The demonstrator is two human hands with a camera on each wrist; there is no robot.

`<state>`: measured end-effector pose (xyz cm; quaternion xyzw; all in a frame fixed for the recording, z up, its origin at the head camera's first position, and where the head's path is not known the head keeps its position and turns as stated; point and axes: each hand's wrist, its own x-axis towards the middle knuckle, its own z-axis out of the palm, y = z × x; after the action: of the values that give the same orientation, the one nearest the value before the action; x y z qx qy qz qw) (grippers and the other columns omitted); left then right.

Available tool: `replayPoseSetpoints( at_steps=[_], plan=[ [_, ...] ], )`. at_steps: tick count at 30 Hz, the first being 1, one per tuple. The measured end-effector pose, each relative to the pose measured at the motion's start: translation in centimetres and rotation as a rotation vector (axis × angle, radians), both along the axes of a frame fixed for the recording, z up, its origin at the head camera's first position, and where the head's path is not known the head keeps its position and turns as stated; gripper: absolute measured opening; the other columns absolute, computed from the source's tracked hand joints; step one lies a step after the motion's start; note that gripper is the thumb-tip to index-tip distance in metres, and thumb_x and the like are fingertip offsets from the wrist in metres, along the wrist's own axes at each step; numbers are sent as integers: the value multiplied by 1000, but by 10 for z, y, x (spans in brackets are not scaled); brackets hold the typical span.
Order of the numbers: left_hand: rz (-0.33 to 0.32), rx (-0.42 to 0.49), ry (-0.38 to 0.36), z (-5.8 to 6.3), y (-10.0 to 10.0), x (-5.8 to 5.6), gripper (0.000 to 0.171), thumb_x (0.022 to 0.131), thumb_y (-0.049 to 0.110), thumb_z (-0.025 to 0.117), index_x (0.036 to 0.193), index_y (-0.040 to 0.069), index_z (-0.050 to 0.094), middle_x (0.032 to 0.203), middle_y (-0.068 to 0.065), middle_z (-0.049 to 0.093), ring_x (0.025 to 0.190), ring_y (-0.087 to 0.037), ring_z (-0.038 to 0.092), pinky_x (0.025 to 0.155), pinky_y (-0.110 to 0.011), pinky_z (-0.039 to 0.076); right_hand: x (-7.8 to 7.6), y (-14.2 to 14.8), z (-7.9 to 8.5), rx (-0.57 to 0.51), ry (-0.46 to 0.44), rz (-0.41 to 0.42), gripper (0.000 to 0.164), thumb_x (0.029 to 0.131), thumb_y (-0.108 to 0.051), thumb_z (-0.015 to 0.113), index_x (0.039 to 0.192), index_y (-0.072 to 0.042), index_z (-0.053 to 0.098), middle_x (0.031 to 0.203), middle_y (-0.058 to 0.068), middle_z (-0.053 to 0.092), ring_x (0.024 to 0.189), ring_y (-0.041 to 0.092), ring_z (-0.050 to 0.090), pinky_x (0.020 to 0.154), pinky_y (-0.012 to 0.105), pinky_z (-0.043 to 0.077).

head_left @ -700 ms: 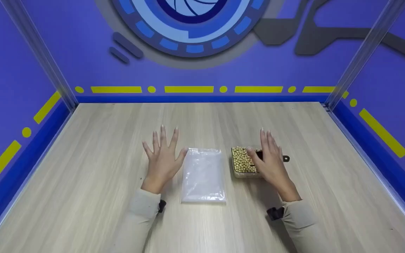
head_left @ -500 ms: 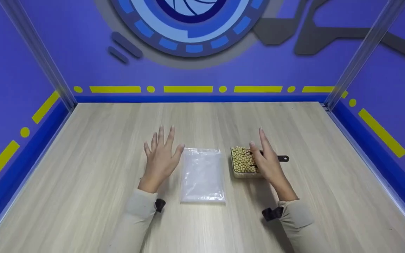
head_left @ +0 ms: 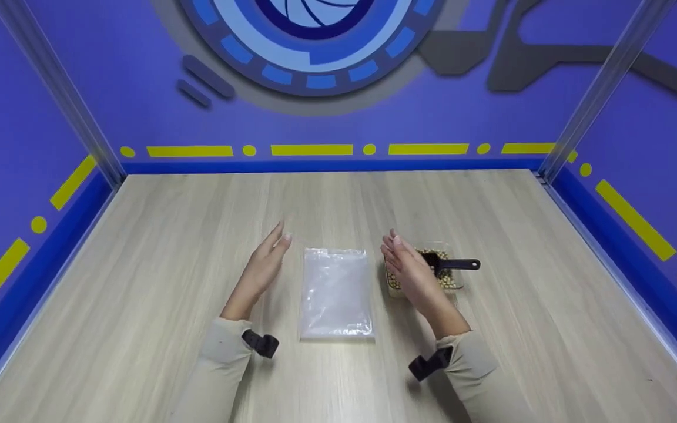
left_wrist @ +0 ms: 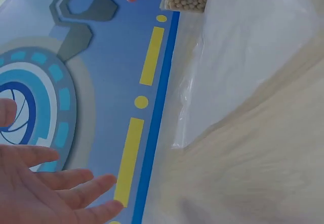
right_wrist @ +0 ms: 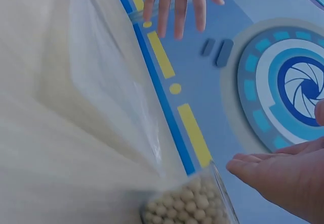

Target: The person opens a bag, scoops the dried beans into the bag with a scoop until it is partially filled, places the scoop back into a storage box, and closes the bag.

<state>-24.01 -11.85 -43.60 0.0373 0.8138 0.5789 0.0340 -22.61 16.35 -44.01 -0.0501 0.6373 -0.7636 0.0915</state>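
Observation:
My left hand (head_left: pixel 261 267) hovers left of a flat clear plastic bag (head_left: pixel 337 294), fingers straight and palm turned inward, holding nothing. On the other side, my right hand (head_left: pixel 415 273) is held with straight fingers over the left part of a clear box (head_left: pixel 395 292) of round beige beans, partly hiding it. A black scoop (head_left: pixel 459 264) sits in the beans (head_left: pixel 447 283), its handle pointing right past the rim. In the right wrist view the beans (right_wrist: pixel 187 206) show through the clear wall, and the right hand (right_wrist: pixel 283 176) is apart from them.
The pale wood table (head_left: pixel 197 235) is bordered by a blue back wall (head_left: pixel 338 129) with yellow marks and side walls left and right. A black wrist camera mount (head_left: pixel 431 363) sticks out inward from the right wrist, another mount (head_left: pixel 261 343) from the left.
Both hands have turned from palms down to palms facing each other. My right hand has shifted left, uncovering the scoop and its handle. The bag and box stay put.

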Motion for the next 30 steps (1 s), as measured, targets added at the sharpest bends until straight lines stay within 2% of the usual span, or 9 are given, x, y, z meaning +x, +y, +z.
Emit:
replayPoseSetpoints(
  at_steps=[5, 11, 14, 18, 22, 25, 30],
  plan=[
    [-1, 102, -108, -5, -3, -2, 60, 102, 41, 34, 154, 13, 21, 157, -17, 26, 140, -37, 34, 115, -53, 24, 0, -14, -1, -41, -74, 32, 63, 106, -32, 26, 152, 4, 2, 160, 23, 6, 148, 35, 8, 121, 45, 5],
    [-16, 140, -212, -12, -5, -4, 62, 102, 43, 32, 154, 11, 20, 156, -19, 26, 137, -38, 38, 114, -52, 25, 1, -28, -8, -19, -114, 14, 67, 105, -33, 29, 152, 5, 0, 160, 21, 0, 148, 34, 2, 121, 43, 2],
    [-14, 174, -251, -16, -4, -5, 61, 102, 42, 33, 154, 11, 21, 155, -21, 27, 137, -39, 38, 113, -50, 29, 3, -33, -13, 43, -126, 4, 69, 104, -35, 32, 152, 2, -2, 161, 19, -3, 148, 33, 2, 120, 43, 3],
    [-20, 214, -300, -20, -4, -6, 61, 102, 39, 35, 154, 12, 19, 155, -23, 26, 137, -39, 37, 113, -49, 30, 3, -36, -21, 188, -132, -19, 71, 103, -38, 35, 153, -1, 0, 161, 15, -4, 148, 31, -1, 120, 43, 3],
    [-25, 231, -333, -24, -3, -7, 60, 102, 37, 35, 155, 12, 18, 154, -23, 27, 136, -37, 38, 114, -49, 29, 1, -37, -27, 273, -145, -57, 74, 101, -42, 37, 153, 0, 4, 161, 14, -2, 148, 30, -4, 120, 44, 1],
    [-25, 233, -347, -28, -2, -8, 60, 103, 36, 34, 154, 11, 18, 154, -24, 28, 136, -37, 38, 114, -48, 29, 0, -39, -31, 244, -171, -71, 75, 101, -41, 38, 153, 0, 3, 161, 15, -2, 148, 30, -5, 120, 44, 0],
    [-23, 243, -368, -32, -1, -8, 59, 103, 32, 33, 154, 8, 15, 155, -24, 25, 138, -36, 36, 115, -47, 28, -1, -46, -37, 83, -229, -79, 75, 101, -33, 41, 153, 1, -3, 161, 16, -9, 148, 30, -11, 119, 44, -4]
  ],
)
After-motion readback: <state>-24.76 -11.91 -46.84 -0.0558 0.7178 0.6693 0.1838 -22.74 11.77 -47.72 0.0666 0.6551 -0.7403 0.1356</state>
